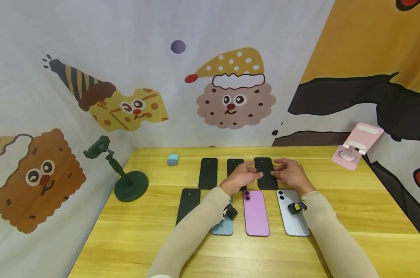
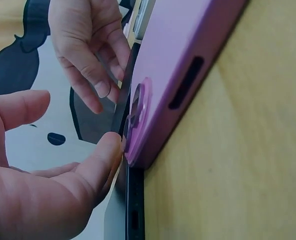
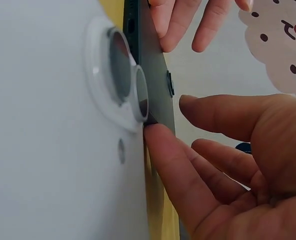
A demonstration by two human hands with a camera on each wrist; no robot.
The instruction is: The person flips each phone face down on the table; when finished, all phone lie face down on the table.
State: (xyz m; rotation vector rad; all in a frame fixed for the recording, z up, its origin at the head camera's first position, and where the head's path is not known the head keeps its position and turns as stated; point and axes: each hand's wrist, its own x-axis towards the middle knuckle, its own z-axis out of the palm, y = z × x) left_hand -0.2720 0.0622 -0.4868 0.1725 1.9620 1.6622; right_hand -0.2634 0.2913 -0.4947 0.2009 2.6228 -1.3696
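Observation:
Seven smartphones lie in two rows, camera sides up. My left hand (image 1: 242, 177) and right hand (image 1: 293, 173) stand on either side of the back row's right black phone (image 1: 265, 170), fingers loosely bent at its edges. Part of the left hand covers the middle black phone (image 1: 235, 164). Below it lies a pink phone (image 1: 256, 214), its camera bump close to the left thumb in the left wrist view. A white phone (image 1: 296, 227) lies under the right wrist; its lenses show large in the right wrist view. Neither hand lifts a phone.
A light blue phone (image 1: 223, 228) is partly hidden by the left forearm, beside a black phone (image 1: 189, 201). Another black phone (image 1: 208, 173) starts the back row. Beyond are a blue charger plug (image 1: 172, 159), a green stand (image 1: 131, 187) and a pink folding stand (image 1: 363, 137).

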